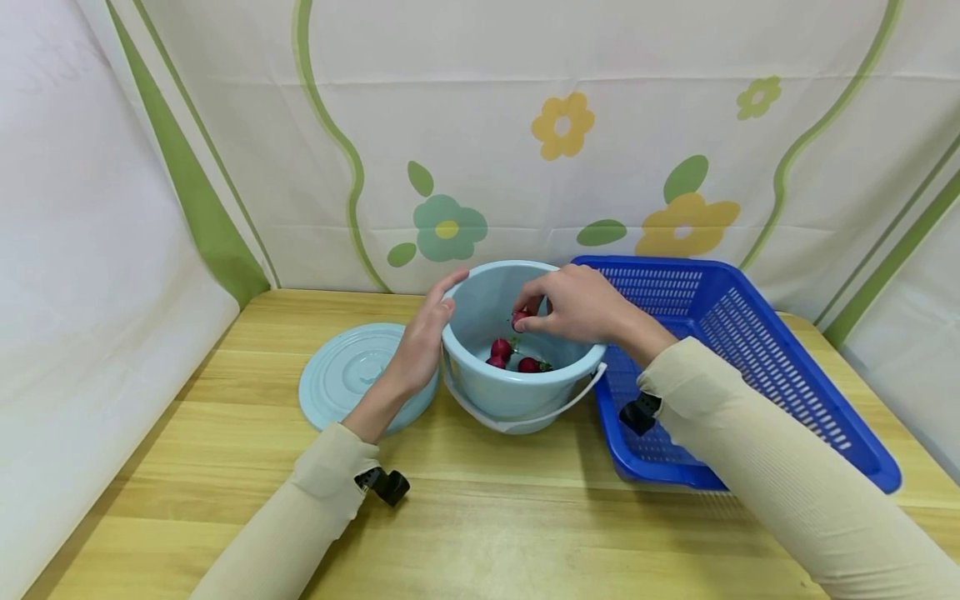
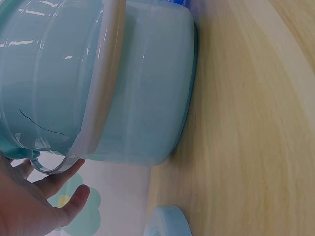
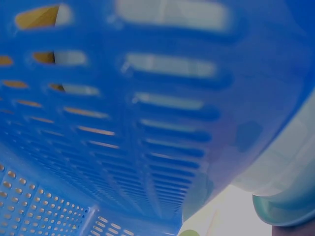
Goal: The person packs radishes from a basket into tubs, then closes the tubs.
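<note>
In the head view, a light blue bucket (image 1: 517,367) is standing on a wooden table (image 1: 480,517), and everything else is lying around it. The left hand (image 1: 422,337) is resting flat against the bucket's left wall, fingers straight and relaxed, thumb up at the rim, gripping nothing. The right hand (image 1: 573,304) is reaching over the bucket's mouth and pinching a red strawberry (image 1: 519,317) between its fingertips just inside the rim. More strawberries (image 1: 501,348) are lying on the bucket's bottom below it. A round light blue lid (image 1: 345,379) is lying flat just left of the bucket, partly behind the left hand. A blue perforated basket (image 1: 750,350) is sitting just right of the bucket, under the right forearm. The bucket's white handle is hanging down along its front. No writing or label is showing on any of these. In the left wrist view, the bucket's wall (image 2: 147,83) is filling the frame, with open fingers (image 2: 74,201) lying beside the handle. In the right wrist view, only the basket's slotted wall (image 3: 147,123) and a bit of the bucket's rim (image 3: 290,196) are showing, blurred; the hand itself is out of sight there.
</note>
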